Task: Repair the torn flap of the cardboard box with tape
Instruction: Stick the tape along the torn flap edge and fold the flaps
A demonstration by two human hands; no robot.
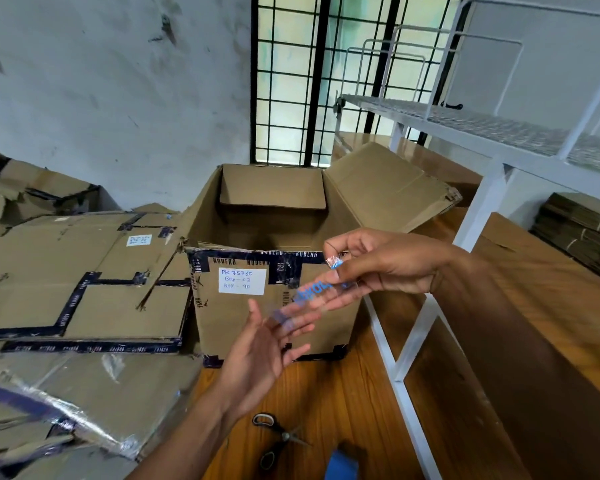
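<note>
Two hands are held above a wooden floor (326, 393), where scissors (278, 438) lie nearest, beside a blue object cut off by the frame edge. A strip of clear tape (307, 299) with blue print is stretched between the hands: its upper end is pinched by the right hand (381, 268), while its lower end lies against the straight fingers of the left hand (267, 341). Just behind stands the open cardboard box (274, 265), its right flap (388, 188) folded outward. Flattened cartons (77, 282) are stacked to its left, and a white rack (492, 161) stands to its right.
</note>
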